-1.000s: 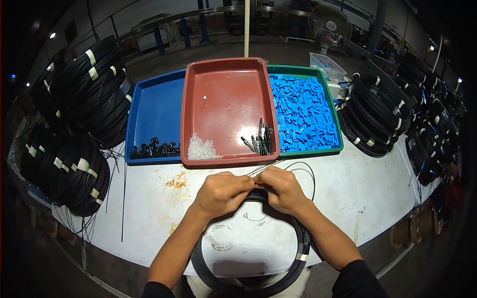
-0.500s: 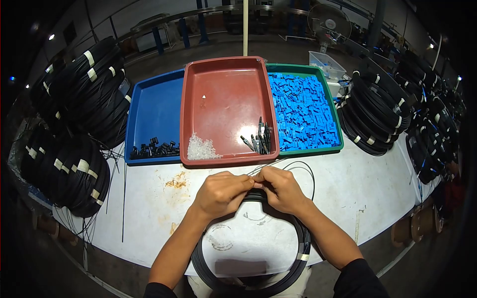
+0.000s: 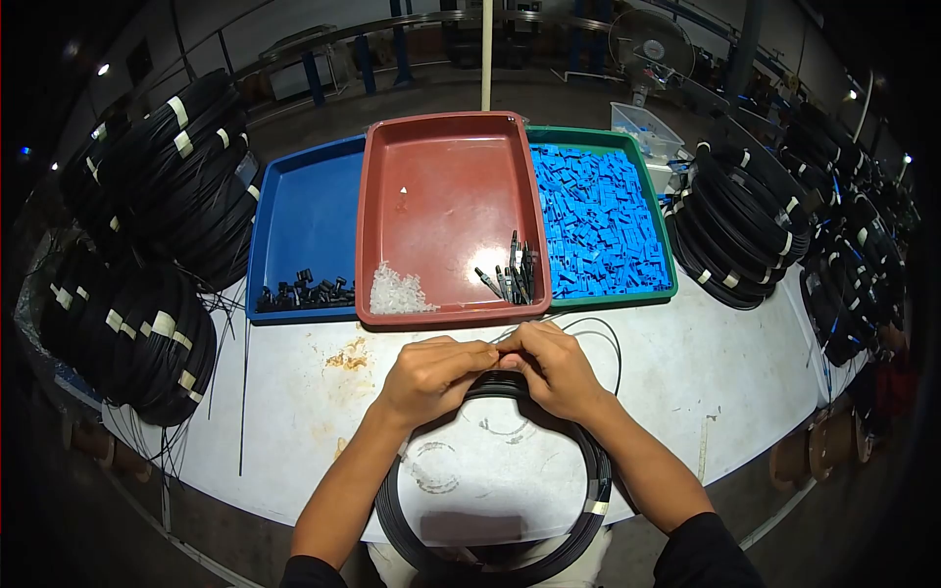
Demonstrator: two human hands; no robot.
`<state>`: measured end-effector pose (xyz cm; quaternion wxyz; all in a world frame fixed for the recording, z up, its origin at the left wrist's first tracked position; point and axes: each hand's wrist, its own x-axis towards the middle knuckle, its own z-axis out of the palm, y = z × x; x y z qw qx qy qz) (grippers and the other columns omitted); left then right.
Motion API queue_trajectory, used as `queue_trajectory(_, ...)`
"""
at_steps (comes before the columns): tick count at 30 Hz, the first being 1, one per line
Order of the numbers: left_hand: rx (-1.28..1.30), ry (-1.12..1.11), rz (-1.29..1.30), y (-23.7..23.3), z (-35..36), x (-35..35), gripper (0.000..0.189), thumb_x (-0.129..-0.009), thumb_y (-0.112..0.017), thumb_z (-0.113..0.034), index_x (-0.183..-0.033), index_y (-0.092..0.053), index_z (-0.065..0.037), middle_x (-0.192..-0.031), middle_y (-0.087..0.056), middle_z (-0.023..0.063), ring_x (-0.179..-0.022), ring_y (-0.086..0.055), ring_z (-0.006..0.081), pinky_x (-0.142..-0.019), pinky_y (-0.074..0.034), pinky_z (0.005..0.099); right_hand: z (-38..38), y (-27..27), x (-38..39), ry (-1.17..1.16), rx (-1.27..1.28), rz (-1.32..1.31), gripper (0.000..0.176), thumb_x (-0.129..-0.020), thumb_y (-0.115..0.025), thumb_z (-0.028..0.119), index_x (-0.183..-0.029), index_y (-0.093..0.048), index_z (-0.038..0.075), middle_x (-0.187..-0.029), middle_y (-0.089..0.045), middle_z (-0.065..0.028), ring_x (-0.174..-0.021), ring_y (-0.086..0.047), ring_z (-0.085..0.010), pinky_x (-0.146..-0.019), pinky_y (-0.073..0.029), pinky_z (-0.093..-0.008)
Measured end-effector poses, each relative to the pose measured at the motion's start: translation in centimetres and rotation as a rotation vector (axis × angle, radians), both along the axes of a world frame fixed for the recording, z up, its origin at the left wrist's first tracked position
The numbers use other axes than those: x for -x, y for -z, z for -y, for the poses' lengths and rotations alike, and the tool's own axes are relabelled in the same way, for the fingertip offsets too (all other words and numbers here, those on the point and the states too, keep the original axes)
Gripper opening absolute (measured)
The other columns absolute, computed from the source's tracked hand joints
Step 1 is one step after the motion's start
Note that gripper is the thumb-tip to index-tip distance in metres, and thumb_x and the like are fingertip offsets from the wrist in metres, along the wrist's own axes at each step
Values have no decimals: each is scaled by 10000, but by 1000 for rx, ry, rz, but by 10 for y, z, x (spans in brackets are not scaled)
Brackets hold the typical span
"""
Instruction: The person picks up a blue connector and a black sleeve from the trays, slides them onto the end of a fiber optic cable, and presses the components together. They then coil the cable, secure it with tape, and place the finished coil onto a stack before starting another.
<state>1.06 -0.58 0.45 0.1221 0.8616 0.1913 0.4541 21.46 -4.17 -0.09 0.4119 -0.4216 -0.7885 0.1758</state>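
Left hand point(image 3: 431, 377) and right hand point(image 3: 559, 370) pinch a black cable coil point(image 3: 600, 468) by its end, below the red plastic tray point(image 3: 441, 196) holding clear bits point(image 3: 397, 292) and dark connectors point(image 3: 510, 274).

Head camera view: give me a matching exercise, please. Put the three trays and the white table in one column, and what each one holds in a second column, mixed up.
Column one:
1. blue tray
2. red tray
3. green tray
4. white table

Column two:
A. blue plastic pieces
B. black cable coil, its loose end pinched between left hand and right hand
C. small black parts
D. clear bits and dark pins

Pairs: 1-C, 2-D, 3-A, 4-B
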Motion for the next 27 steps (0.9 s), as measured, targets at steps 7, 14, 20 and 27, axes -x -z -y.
queue_trajectory(7, 413, -44, 177, 3, 0, 0, 107, -784, -817, -33, -881, -784, 0, -826, -772, 114, -707, -748, 175, -654, -579, 259, -2, -2, -2, -8, -350, 37, 288, -699, -682, -79, -965, -617, 10, -898, -637, -118, -820, -618, -321, -716, -510, -405)
queue_trajectory(14, 521, 15, 234, 10, -2, 1, 130, -786, -802, -19, -912, -784, 8, -850, -775, 123, -720, -749, 170, -679, -587, 267, -2, -2, -2, -43, -447, 93, 302, -687, -666, -93, -969, -632, 10, -879, -645, -125, -777, -625, -312, -687, -512, -399)
queue_trajectory(20, 83, -6, 41, -1, 1, 0, 99, -768, -794, -3, -865, -777, -3, -831, -770, 121, -724, -756, 198, -671, -596, 284, 3, -1, 0, -57, 111, -173, 213, -772, -650, -98, -964, -621, -13, -849, -653, -164, -743, -635, -347, -670, -514, -423)
queue_trajectory(27, 678, 12, 240, 6, 2, -2, 114, -784, -791, -25, -895, -784, -1, -816, -766, 128, -692, -752, 202, -632, -588, 283, -1, -2, -2, -53, -399, 47, 242, -744, -655, -91, -968, -614, -12, -858, -653, -164, -738, -625, -354, -684, -516, -431)
